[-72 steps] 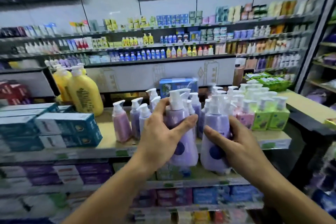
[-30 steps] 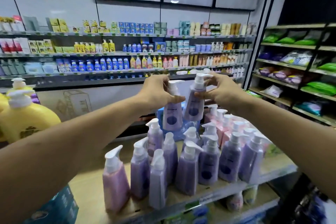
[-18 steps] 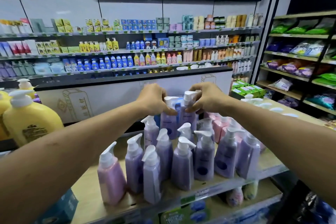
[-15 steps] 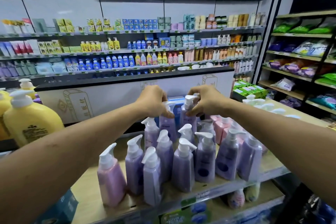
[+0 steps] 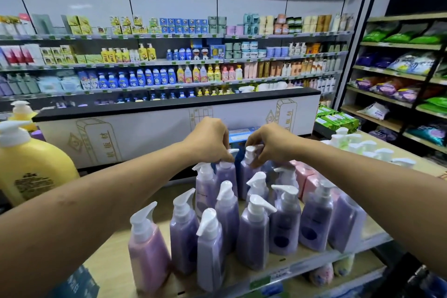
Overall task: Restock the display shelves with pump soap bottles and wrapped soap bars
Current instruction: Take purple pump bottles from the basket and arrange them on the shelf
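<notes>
Two hands reach out over the wooden shelf (image 5: 373, 227), both arms bare and stretched away from the camera. The left hand (image 5: 210, 140) has its fingers curled down over the white pump head of the left bottle (image 5: 226, 175). The right hand (image 5: 269, 143) pinches the pump of the right bottle (image 5: 244, 175) between thumb and fingertips. These two purple bottles are upright and just beside each other at the far end of the group. Their bases are hidden, so whether they rest on the shelf cannot be told. Nearer the camera stand more purple bottles (image 5: 254, 234) in loose rows, white pumps pointing various ways. A pink bottle (image 5: 148, 257) stands at the near left corner of the group. A blue box (image 5: 238, 134) shows just behind the hands. At the far left of the shelf is a large yellow bottle (image 5: 33, 172) with a white pump. Green packs (image 5: 336, 120) lie stacked far to the right. Across the aisle, the wall shelves (image 5: 183, 85) carry rows of small bottles and boxes.
</notes>
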{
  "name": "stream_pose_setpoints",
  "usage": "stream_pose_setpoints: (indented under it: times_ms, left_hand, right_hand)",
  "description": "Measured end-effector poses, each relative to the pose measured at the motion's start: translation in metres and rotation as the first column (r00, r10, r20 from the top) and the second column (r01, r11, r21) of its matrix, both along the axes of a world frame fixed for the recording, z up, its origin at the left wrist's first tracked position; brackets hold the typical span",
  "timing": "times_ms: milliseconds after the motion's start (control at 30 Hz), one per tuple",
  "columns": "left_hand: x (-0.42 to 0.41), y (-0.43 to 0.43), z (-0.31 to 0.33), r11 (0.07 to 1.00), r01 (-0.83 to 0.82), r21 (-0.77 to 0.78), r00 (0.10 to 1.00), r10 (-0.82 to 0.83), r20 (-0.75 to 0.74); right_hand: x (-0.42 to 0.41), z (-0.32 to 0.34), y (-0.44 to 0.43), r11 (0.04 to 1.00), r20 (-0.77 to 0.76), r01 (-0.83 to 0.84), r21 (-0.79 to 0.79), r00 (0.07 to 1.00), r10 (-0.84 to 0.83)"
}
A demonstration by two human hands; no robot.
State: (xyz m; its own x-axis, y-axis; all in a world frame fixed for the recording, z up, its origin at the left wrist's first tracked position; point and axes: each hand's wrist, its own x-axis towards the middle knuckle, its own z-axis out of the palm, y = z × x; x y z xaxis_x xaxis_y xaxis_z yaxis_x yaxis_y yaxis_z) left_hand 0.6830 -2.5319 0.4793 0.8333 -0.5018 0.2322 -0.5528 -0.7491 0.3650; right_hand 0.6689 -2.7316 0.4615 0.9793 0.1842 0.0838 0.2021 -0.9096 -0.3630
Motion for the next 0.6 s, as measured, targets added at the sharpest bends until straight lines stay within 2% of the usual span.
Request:
stream_pose_setpoints:
  times_ms: [200,300,600]
  left_hand:
    - [0.000,0.000,0.000,0.999,0.024,0.029,1.000,-0.025,0.011]
    - [0.002,0.000,0.003,0.999,0.024,0.036,0.999,-0.023,-0.036]
    - [0.005,0.000,0.002,0.998,0.032,0.046,0.998,-0.029,-0.063]
  right_hand:
    - [0.001,-0.008,-0.002,1.000,0.065,-0.023,0.002,0.998,0.022]
    - [0.000,-0.007,-0.001,0.999,0.078,-0.027,0.020,0.997,0.026]
    - [-0.002,-0.011,-0.004,0.991,0.042,0.004,0.130,0.999,-0.010]
